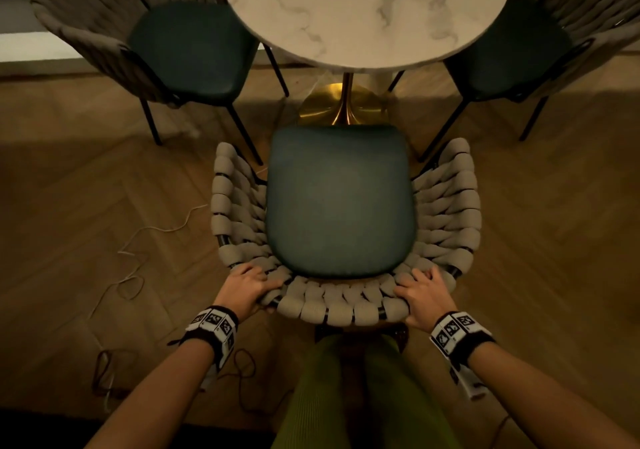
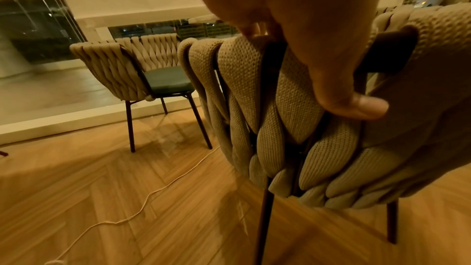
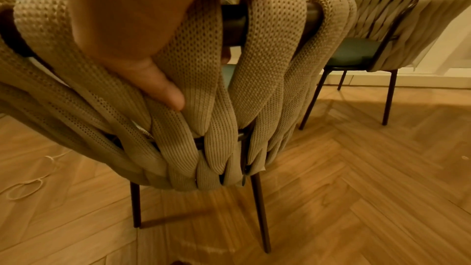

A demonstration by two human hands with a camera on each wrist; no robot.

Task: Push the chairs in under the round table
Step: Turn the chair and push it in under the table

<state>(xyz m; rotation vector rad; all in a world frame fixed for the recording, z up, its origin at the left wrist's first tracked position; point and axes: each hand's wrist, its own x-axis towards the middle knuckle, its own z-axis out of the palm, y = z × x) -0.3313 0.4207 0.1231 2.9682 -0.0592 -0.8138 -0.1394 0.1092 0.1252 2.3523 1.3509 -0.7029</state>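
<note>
Side chairs (image 1: 188,54) flank table (image 1: 363,12); middle gap free.

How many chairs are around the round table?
3. One chair is nearest, gripped at its woven back by the left hand and right hand. One stands at the table's left, one at its right. More may sit beyond the table, out of view.

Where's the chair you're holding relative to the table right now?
In the head view the held chair sits centre frame, its seat front just short of the round table, by the gold base.
</note>
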